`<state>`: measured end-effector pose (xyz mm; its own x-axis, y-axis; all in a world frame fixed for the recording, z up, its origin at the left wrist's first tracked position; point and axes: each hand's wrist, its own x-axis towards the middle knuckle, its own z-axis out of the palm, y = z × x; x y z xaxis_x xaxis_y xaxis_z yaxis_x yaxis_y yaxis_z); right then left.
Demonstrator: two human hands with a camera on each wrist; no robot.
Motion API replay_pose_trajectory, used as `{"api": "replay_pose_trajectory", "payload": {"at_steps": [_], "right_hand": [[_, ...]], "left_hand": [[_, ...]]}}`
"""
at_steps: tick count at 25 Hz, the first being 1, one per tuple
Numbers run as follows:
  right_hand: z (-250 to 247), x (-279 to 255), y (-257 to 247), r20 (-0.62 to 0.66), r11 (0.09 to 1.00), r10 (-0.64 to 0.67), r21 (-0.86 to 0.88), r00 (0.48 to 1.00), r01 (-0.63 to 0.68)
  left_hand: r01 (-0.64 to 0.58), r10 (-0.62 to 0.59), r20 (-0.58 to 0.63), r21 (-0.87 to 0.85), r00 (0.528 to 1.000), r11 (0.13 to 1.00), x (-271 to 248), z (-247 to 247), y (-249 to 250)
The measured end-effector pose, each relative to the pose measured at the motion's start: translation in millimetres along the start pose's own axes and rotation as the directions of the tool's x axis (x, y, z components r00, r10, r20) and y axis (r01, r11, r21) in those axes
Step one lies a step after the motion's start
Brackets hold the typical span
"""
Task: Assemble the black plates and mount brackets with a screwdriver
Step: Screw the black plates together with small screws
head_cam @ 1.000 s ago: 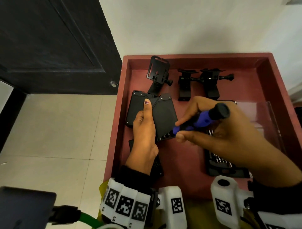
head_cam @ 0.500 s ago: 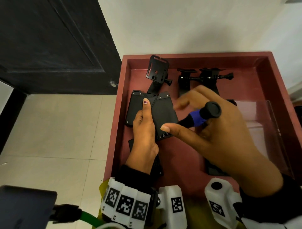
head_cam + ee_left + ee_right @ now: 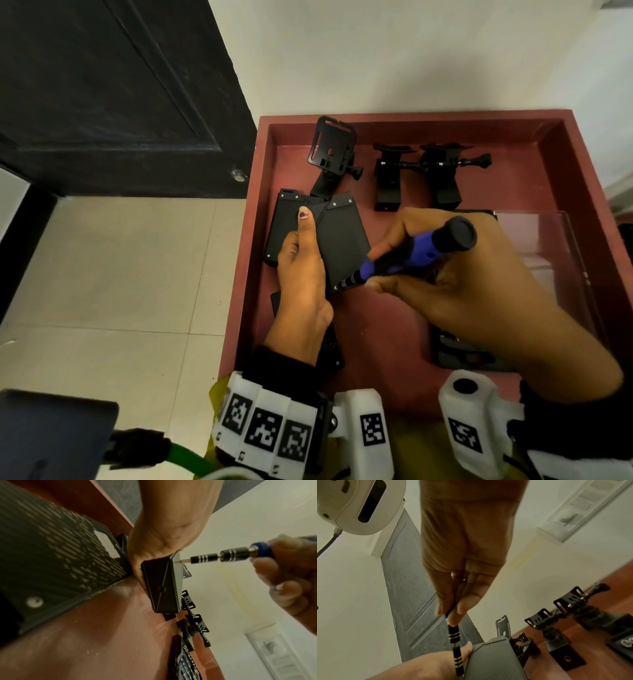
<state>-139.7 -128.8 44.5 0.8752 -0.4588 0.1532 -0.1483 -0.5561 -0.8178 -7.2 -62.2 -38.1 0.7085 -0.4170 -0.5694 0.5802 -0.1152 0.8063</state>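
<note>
black plate (image 3: 342,246) gripped by my left hand (image 3: 301,274); right hand (image 3: 462,284) clamps screwdriver (image 3: 411,253), tip at plate's 6 o'clock corner.

The right hand (image 3: 464,563) pinches the screwdriver (image 3: 455,649), whose shaft points toward six o'clock beside a black plate (image 3: 494,660). Mount brackets (image 3: 556,626) stand at four o'clock (on the red surface).
</note>
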Motion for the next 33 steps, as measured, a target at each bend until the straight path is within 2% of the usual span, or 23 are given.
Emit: {"api": "replay_pose_trajectory", "payload": {"at_steps": [5,9,15,21,24,26,28,31,33], "right_hand": [[8,0,1,-0.099,1.000,0.029,0.014,0.995,-0.027],[12,-1,-3,-0.150,0.997,0.010,-0.080,0.989,-0.022],[19,0,-7,-0.238,0.992,0.024,-0.117,0.971,-0.053],[33,-1,-14,-0.434,0.968,0.084,-0.178,0.897,-0.177],[38,0,-15,-0.472,0.956,0.153,-0.151,0.868,-0.250],[39,0,-13,-0.457,0.961,0.136,-0.157,0.879,-0.230],[36,-2,-11,-0.423,0.986,0.099,-0.079,0.901,-0.145],[21,-9,-7,-0.432,1.000,0.005,0.001,0.902,-0.005],[11,-8,3,-0.460,0.991,0.072,0.130,0.885,-0.013]], "left_hand": [[0.000,0.000,-0.007,-0.020,1.000,1.000,1,-1,1],[-0.017,0.017,-0.007,-0.040,1.000,0.999,-2,0,1],[-0.048,0.046,-0.017,-0.073,0.999,0.996,-4,1,2],[-0.041,0.041,0.000,-0.107,0.999,0.993,-6,3,4],[-0.046,0.046,-0.002,-0.102,0.999,0.994,-7,3,5],[-0.046,0.046,-0.001,-0.095,0.999,0.994,-9,3,5],[-0.061,0.060,-0.010,-0.083,0.998,0.995,-7,2,4],[-0.089,0.084,-0.055,-0.089,0.995,0.992,-6,0,6],[-0.074,0.069,-0.054,-0.088,0.996,0.993,-7,-1,8]]}}
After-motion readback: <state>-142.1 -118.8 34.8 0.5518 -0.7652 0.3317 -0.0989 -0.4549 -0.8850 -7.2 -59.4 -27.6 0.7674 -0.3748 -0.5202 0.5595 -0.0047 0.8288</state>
